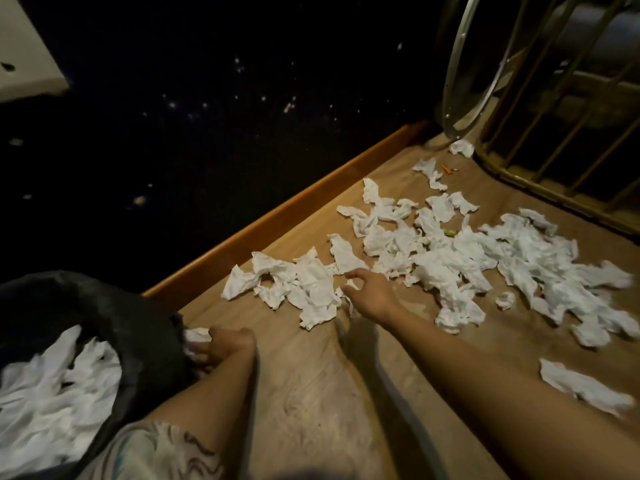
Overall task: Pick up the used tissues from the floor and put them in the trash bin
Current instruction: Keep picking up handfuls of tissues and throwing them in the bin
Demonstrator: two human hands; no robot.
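Wooden floor point(311, 375) littered with crumpled tissues point(450, 258) | right hand point(372, 294) pinching a tissue at the pile's near edge | left hand point(223, 344) gripping a tissue point(197, 336) beside the black-lined trash bin point(114, 306), already part full

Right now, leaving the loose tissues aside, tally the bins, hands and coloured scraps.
Trash bin: 1
Hands: 2, left hand and right hand, each gripping a tissue
Coloured scraps: 2, orange scrap and yellow-green scrap
Total: 5
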